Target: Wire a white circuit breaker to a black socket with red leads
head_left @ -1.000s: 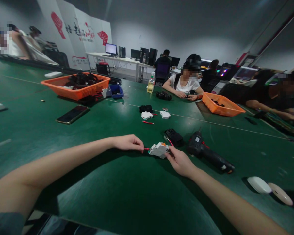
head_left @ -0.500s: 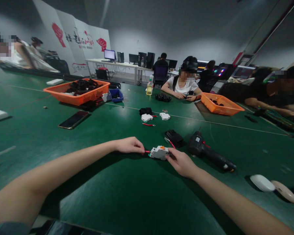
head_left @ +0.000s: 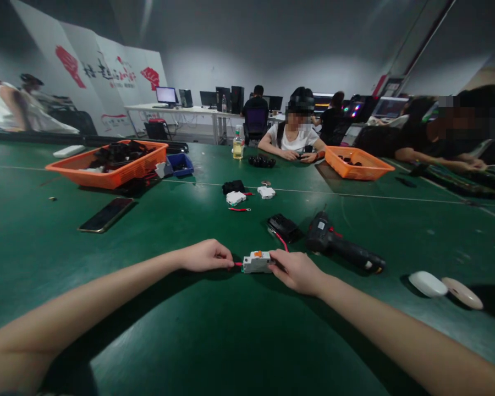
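Between my two hands is a white circuit breaker (head_left: 256, 263) with an orange switch on top. My right hand (head_left: 297, 270) grips its right end between thumb and fingers. A short red wire (head_left: 238, 264) meets the breaker's left end, and my left hand (head_left: 207, 256) pinches that wire's outer end. Just beyond lie a black block-shaped part (head_left: 285, 226) with a red lead beside it, and a black cordless screwdriver (head_left: 342, 242). Farther off are two more white breakers, one (head_left: 236, 198) left of the other (head_left: 266, 192), and a loose red wire (head_left: 240, 209) with a metal lug.
On the green table (head_left: 198, 341) a phone (head_left: 107, 214) lies left, with an orange basket (head_left: 107, 175) of black parts and a blue bin (head_left: 180, 165) behind it. Another orange basket (head_left: 357, 168) stands near a co-worker (head_left: 292, 137) opposite. Two rounded cases, one white (head_left: 428, 284), lie right.
The view has shifted a little. The breaker, tilted before, now sits more level, its orange switch facing up. Both hands keep their holds on the breaker and the wire.
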`<action>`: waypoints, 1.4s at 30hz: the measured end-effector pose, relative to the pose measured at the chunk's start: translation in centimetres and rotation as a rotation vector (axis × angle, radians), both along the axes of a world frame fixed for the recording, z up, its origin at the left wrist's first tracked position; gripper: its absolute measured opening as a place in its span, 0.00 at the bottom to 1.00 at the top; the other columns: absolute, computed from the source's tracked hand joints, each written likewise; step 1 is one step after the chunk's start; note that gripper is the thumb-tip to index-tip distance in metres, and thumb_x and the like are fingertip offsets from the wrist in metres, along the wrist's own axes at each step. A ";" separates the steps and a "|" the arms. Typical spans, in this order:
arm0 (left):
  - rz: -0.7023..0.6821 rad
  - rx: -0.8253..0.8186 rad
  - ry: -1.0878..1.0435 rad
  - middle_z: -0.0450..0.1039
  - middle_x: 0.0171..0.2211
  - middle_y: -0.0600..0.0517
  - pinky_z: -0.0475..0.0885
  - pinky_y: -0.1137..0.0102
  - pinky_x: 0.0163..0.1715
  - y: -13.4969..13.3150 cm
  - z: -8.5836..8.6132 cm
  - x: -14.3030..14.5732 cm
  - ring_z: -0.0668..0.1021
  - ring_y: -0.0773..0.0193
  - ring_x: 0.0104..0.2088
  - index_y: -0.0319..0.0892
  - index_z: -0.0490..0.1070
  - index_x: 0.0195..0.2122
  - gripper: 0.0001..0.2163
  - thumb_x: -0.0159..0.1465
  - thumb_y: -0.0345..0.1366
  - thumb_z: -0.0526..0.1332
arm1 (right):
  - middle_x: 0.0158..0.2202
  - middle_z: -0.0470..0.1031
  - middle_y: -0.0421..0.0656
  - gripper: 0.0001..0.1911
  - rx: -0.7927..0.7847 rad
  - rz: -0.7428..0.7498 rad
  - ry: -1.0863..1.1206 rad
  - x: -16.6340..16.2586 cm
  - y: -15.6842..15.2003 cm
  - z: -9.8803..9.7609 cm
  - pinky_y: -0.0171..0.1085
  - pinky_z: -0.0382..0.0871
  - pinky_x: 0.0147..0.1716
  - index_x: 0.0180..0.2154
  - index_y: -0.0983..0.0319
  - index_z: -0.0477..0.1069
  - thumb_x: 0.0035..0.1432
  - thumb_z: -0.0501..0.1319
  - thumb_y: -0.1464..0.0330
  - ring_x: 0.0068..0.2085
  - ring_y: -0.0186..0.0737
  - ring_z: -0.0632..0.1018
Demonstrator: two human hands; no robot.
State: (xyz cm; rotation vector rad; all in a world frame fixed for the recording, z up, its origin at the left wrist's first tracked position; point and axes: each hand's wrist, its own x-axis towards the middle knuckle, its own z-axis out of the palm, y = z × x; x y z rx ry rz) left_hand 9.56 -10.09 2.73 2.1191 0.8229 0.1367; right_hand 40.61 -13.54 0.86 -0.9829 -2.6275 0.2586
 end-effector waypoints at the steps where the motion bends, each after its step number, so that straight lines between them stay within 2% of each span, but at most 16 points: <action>1: 0.004 0.009 0.016 0.67 0.22 0.55 0.54 0.76 0.22 -0.3 0.0 0.1 0.64 0.72 0.22 0.39 0.78 0.35 0.19 0.66 0.51 0.57 | 0.38 0.77 0.45 0.12 0.009 0.006 -0.017 0.0 -0.1 0.1 0.35 0.66 0.30 0.49 0.61 0.67 0.69 0.52 0.63 0.33 0.39 0.76; 5: 0.028 0.096 0.064 0.67 0.23 0.55 0.56 0.76 0.24 -1.3 0.1 0.6 0.65 0.71 0.23 0.40 0.77 0.35 0.19 0.68 0.49 0.55 | 0.38 0.77 0.45 0.11 0.027 0.031 -0.040 0.0 -0.5 0.5 0.35 0.65 0.29 0.48 0.62 0.67 0.68 0.53 0.64 0.33 0.39 0.76; 15: -0.073 0.316 0.092 0.71 0.24 0.52 0.57 0.73 0.26 -2.2 -0.5 0.7 0.70 0.69 0.24 0.41 0.75 0.36 0.19 0.71 0.47 0.51 | 0.37 0.76 0.46 0.12 0.066 0.045 -0.028 0.0 -0.8 0.5 0.35 0.64 0.28 0.49 0.63 0.67 0.69 0.54 0.64 0.32 0.39 0.76; 20: -0.113 0.425 0.102 0.72 0.26 0.50 0.58 0.72 0.28 -2.4 -0.7 0.8 0.71 0.68 0.26 0.41 0.75 0.37 0.17 0.72 0.44 0.50 | 0.38 0.76 0.45 0.11 0.032 0.027 -0.043 0.1 -0.9 0.8 0.35 0.64 0.28 0.49 0.63 0.67 0.68 0.55 0.65 0.32 0.39 0.76; 26: -0.156 0.522 0.087 0.71 0.26 0.50 0.58 0.70 0.28 -2.3 -0.7 1.0 0.71 0.67 0.27 0.41 0.75 0.39 0.15 0.72 0.41 0.50 | 0.43 0.77 0.47 0.13 -0.051 0.017 0.047 0.5 -0.6 0.3 0.36 0.67 0.32 0.51 0.61 0.66 0.70 0.52 0.64 0.37 0.40 0.77; 28: -0.166 0.596 0.085 0.71 0.26 0.50 0.59 0.70 0.29 -2.2 -0.8 1.1 0.71 0.66 0.28 0.41 0.74 0.38 0.15 0.71 0.40 0.50 | 0.43 0.77 0.47 0.13 -0.077 0.007 0.060 0.5 -0.5 0.2 0.36 0.67 0.32 0.52 0.61 0.66 0.70 0.52 0.64 0.37 0.40 0.77; 31: -0.207 0.790 0.088 0.73 0.29 0.48 0.60 0.67 0.33 -2.3 -0.8 1.4 0.73 0.62 0.32 0.41 0.74 0.39 0.12 0.71 0.38 0.51 | 0.41 0.77 0.46 0.12 -0.088 -0.012 0.048 0.3 -0.5 0.3 0.35 0.66 0.30 0.50 0.62 0.66 0.69 0.54 0.63 0.34 0.39 0.77; 35: -0.194 0.973 0.181 0.74 0.32 0.46 0.62 0.65 0.36 -3.3 -0.6 2.4 0.73 0.61 0.33 0.40 0.72 0.40 0.11 0.70 0.35 0.50 | 0.36 0.77 0.44 0.10 -0.022 0.019 -0.058 -0.1 -0.8 0.4 0.36 0.62 0.28 0.44 0.62 0.67 0.66 0.57 0.62 0.32 0.40 0.76; 38: -0.120 0.959 0.245 0.74 0.31 0.48 0.63 0.67 0.33 -3.9 -0.7 2.9 0.74 0.62 0.32 0.40 0.70 0.39 0.10 0.70 0.35 0.50 | 0.35 0.76 0.44 0.10 0.009 0.018 -0.102 -0.2 -1.0 0.4 0.36 0.60 0.28 0.43 0.62 0.67 0.67 0.57 0.62 0.32 0.40 0.76; 42: -0.123 0.888 0.294 0.76 0.33 0.52 0.64 0.70 0.27 -4.0 -0.8 2.6 0.77 0.64 0.31 0.43 0.68 0.44 0.09 0.71 0.37 0.49 | 0.35 0.76 0.44 0.11 0.019 0.019 -0.120 -0.3 -1.0 0.4 0.36 0.59 0.27 0.45 0.62 0.66 0.67 0.57 0.62 0.33 0.40 0.76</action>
